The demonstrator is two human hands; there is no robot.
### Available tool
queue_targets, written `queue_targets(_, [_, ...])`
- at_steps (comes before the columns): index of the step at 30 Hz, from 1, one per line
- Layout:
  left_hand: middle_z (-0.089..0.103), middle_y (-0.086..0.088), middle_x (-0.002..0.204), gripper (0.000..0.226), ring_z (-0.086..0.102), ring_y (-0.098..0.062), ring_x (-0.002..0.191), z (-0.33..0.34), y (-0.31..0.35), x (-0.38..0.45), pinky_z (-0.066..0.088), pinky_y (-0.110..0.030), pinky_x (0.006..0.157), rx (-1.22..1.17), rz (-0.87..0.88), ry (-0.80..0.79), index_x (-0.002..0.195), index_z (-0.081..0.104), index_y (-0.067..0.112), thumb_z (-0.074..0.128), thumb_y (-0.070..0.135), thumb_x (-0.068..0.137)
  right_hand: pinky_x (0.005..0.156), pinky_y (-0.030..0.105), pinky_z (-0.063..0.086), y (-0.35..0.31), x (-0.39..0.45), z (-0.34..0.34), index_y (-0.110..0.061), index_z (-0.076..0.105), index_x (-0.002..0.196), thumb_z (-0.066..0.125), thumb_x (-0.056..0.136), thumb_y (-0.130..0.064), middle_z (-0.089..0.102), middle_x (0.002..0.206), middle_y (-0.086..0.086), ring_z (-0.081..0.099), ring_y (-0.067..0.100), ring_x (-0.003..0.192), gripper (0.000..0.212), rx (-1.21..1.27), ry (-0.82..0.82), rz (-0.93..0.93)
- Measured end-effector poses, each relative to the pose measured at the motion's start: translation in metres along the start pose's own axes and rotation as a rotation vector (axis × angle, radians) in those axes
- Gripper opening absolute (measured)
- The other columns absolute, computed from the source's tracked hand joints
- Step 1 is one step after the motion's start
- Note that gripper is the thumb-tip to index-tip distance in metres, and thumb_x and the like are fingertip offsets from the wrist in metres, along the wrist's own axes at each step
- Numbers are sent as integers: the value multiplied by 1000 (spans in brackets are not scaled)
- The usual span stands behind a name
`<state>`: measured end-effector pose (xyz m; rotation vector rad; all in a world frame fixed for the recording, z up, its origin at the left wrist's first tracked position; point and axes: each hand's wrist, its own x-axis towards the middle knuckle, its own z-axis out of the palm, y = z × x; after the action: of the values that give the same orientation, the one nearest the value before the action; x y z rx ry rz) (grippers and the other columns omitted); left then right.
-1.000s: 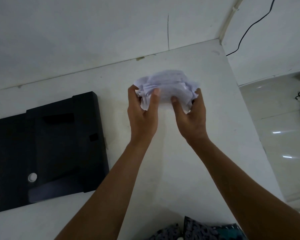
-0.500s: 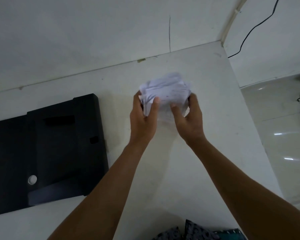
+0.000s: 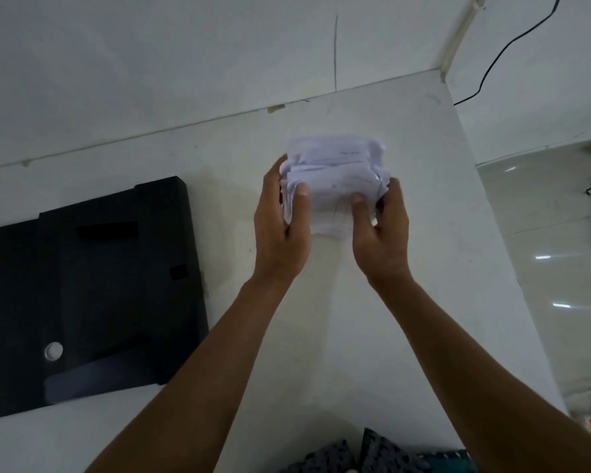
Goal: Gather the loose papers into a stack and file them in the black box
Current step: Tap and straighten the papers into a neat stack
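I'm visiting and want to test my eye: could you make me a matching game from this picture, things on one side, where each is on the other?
Things:
1. stack of papers
2. black box
3. black cable
4. left hand

Places:
A. running down the wall, upper right
B. lying flat on the table's left
C. held between both hands
D. gripping the stack's left edge

Pairs: 1-C, 2-B, 3-A, 4-D

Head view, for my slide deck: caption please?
Both hands, left and right, hold a paper stack beside a black box.
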<state>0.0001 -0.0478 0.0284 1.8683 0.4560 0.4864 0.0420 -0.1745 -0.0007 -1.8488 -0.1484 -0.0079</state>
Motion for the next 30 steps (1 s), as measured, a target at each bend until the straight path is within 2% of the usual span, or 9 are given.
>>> queue_targets(4, [48, 20, 138, 51, 54, 6, 121, 5, 6, 0, 50, -14, 95, -17, 12, -3, 149, 28, 18, 49, 19, 103, 69, 22, 50, 1, -5, 9, -5, 47, 117, 54, 100, -17, 60, 98, -14, 60, -2, 83, 22, 33, -26, 34])
queue_targets(6, [49, 7, 146, 54, 52, 0, 127, 4, -7, -5, 48, -18, 101, -14, -55, -10, 152, 30, 14, 50, 26, 103, 64, 22, 46, 10, -9, 10, -9, 48, 109, 54, 101, -19, 57, 90, -16, 57, -6, 76, 14, -20, -75, 89])
queue_targets(11, [63, 5, 99, 21, 62, -3, 86, 3, -7, 1, 48, -15, 71, 16, -34, 85, 118, 53, 7, 51, 23, 103, 62, 10, 43, -6, 1, 4, -8, 46, 106, 54, 102, -9, 56, 89, -16, 58, -9, 75, 10, -13, -6, 6])
queue_targets(16, [62, -6, 127, 36, 62, -15, 115, 1, -15, 2, 55, -34, 94, -4, -16, -17, 135, 46, 7, 51, 23, 103, 82, 23, 55, 3, 0, 3, -5, 52, 126, 68, 94, -27, 65, 115, -7, 62, -6, 104, 42, -59, -28, -3])
queue_targets(20, [65, -2, 108, 15, 64, -11, 95, 4, -16, -1, 54, -33, 79, 42, 5, 59, 119, 50, 14, 45, 18, 105, 87, 8, 44, 4, 7, 8, 1, 53, 131, 57, 100, -12, 61, 117, -9, 54, -20, 106, 34, -83, -15, -46])
queue_targets(23, [57, -9, 132, 37, 59, -16, 120, 5, -4, 4, 50, -31, 100, -100, 78, 68, 137, 41, 4, 47, 19, 104, 89, 6, 42, -12, 12, 7, 9, 48, 127, 65, 95, -11, 53, 119, -17, 52, -19, 110, 41, -55, 25, -128])
queue_targets(26, [47, 8, 144, 61, 50, 3, 129, 7, -4, 1, 42, -17, 106, -44, -3, 7, 150, 29, 8, 49, 34, 99, 96, 9, 42, -9, 12, 5, -1, 46, 131, 72, 90, -19, 54, 130, -11, 51, -12, 120, 53, -63, 9, -118])
queue_targets(28, [51, 3, 145, 57, 53, -4, 129, 10, -9, 2, 47, -25, 107, -6, -31, -32, 149, 34, 10, 53, 30, 99, 95, 18, 49, -2, 10, 5, -5, 46, 131, 72, 92, -18, 60, 129, 0, 58, 0, 118, 48, -71, -22, -73])
queue_targets(30, [59, -4, 137, 43, 58, -12, 124, 11, -10, 6, 52, -36, 102, -13, -4, -11, 142, 44, 8, 55, 20, 101, 84, 14, 50, -1, 13, 6, 2, 48, 127, 66, 96, -14, 62, 113, -10, 61, -7, 105, 39, -50, -17, -37])
